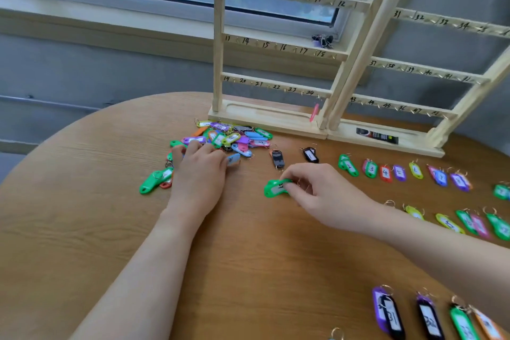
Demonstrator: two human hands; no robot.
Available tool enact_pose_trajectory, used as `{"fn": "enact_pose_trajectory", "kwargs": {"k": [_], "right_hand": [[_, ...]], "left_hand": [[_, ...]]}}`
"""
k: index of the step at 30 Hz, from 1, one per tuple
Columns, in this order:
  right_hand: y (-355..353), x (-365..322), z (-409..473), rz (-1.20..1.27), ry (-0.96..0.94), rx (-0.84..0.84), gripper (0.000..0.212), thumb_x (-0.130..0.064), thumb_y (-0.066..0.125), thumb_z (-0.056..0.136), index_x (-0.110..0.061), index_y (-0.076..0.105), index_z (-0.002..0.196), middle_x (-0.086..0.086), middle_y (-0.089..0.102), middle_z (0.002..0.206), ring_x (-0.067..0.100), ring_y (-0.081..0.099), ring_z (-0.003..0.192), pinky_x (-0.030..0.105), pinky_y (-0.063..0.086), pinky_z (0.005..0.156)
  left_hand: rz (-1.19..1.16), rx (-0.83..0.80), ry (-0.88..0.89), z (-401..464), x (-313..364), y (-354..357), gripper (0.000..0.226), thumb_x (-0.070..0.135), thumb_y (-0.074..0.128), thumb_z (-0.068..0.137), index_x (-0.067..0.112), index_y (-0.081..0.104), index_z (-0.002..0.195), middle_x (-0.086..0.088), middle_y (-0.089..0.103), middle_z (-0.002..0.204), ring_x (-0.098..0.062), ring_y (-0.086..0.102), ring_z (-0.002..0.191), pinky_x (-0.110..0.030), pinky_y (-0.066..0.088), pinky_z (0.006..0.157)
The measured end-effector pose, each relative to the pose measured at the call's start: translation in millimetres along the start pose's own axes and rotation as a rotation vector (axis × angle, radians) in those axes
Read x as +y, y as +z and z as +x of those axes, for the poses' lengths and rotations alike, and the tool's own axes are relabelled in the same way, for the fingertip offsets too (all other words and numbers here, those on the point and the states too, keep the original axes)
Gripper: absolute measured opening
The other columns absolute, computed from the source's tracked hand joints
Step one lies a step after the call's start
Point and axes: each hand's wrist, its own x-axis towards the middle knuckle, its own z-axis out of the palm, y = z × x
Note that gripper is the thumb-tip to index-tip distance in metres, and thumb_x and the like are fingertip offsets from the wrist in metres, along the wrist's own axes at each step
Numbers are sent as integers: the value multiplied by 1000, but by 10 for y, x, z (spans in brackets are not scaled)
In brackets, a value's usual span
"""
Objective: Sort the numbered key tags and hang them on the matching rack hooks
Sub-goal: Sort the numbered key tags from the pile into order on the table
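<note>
You're working at a round wooden table (pixel 82 201), with two wooden racks standing along its far edge. The left rack (pixel 219 44) is showing rails numbered 7 to 24, the right rack (pixel 430 69) 31 upward; the farthest numbers are blurring out. A pink tag (pixel 314 112) is hanging near hook 24.

An unsorted pile of tags (pixel 229 136) is lying just in front of the left rack's base. Your left hand (pixel 197 171) is resting flat on the pile's near edge, fingers spread and relaxed, gripping nothing. A green tag (pixel 154 180) is lying just left of that hand, long axis running lower left to upper right, ring end toward the hand.

A sorted row (pixel 400 172) is running rightward, showing 1 through 6 legibly, each tag's ring end pointing away from you. A second row (pixel 466 222) is sitting nearer, and a third (pixel 430 317) nearest, at 31.

Your right hand (pixel 317 190) is pinching a green key tag (pixel 276 188) at its right end, tag touching the table between pile and rows, long axis roughly left-right, label up, number unreadable.
</note>
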Motion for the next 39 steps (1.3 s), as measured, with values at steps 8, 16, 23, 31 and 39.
{"fn": "enact_pose_trajectory", "kwargs": {"k": [8,16,23,31,39], "right_hand": [[-69,193,-193,139,26,-24,11,-20,61,101,-21,69,108,-16,65,65,1,60,57,13,45,59],[-130,178,-515,193,57,10,22,-15,55,101,-25,72,113,2,70,73,18,67,70,42,54,71],[-263,182,-833,190,107,68,24,-7,52,100,-22,64,115,5,72,80,8,66,68,38,51,69],[-312,125,-1200,166,141,145,7,-9,61,99,-9,62,106,7,73,84,16,73,73,38,55,80],[-393,264,-1500,233,205,212,15,-10,58,100,-20,68,104,13,71,89,12,69,70,30,54,69]], "left_hand": [[-893,-129,-211,-37,107,-317,15,10,66,95,24,70,95,12,69,84,10,59,73,-8,42,71],[-1184,-307,-224,-289,385,-639,12,3,72,87,13,65,86,-2,75,71,-13,63,69,-27,44,68],[-1208,-523,-130,-426,632,-639,26,3,73,87,9,63,109,-24,69,71,-42,66,81,-41,40,69],[-1140,-538,22,-547,833,-640,7,14,63,98,11,65,105,-12,77,83,-25,65,69,-35,46,68],[-985,-403,93,-638,1021,-595,14,22,62,99,24,74,92,12,67,68,0,56,63,-9,41,59]]}}
